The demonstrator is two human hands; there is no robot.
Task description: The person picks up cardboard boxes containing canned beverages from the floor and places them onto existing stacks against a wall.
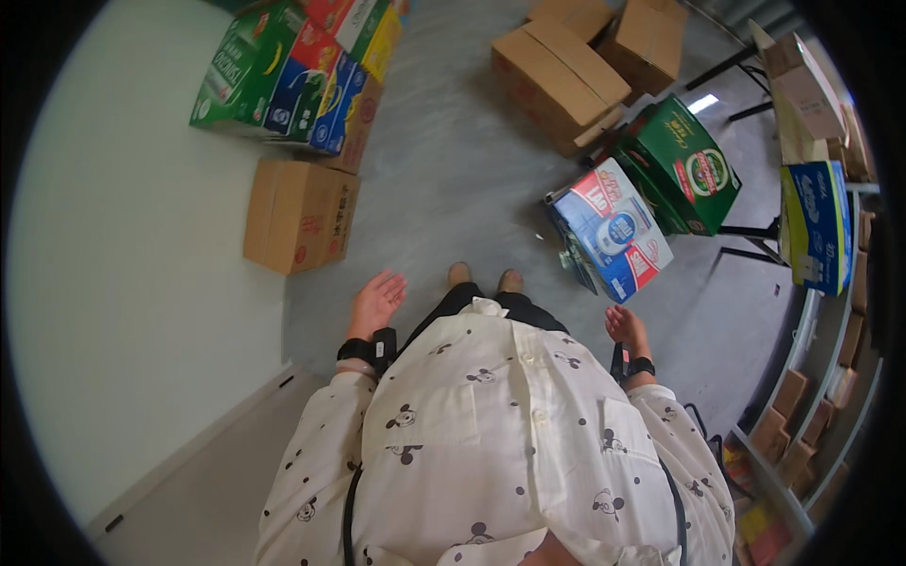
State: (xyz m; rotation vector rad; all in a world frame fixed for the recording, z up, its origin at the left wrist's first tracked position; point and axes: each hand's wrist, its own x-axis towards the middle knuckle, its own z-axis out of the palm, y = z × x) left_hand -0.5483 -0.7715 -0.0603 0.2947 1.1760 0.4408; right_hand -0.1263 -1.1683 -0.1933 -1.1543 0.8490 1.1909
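My left hand (379,298) hangs beside my hip with its palm turned up, fingers stretched out and nothing in it. Nearest to it is a plain brown carton (300,215) on the floor by the wall. My right hand (626,326) hangs on the other side, its fingers loosely bent and apart, holding nothing that I can see. Just ahead of that hand stands a blue, white and red printed carton (613,229), not touched by it. Behind this carton is a dark green printed box (681,170).
Colourful printed cartons (316,85) are stacked along the left wall (142,264). Several brown cartons (559,77) stand ahead on the grey floor (434,170). At right are a table with black legs (750,234), a blue and green pack (815,226) and shelves holding small brown boxes (789,392).
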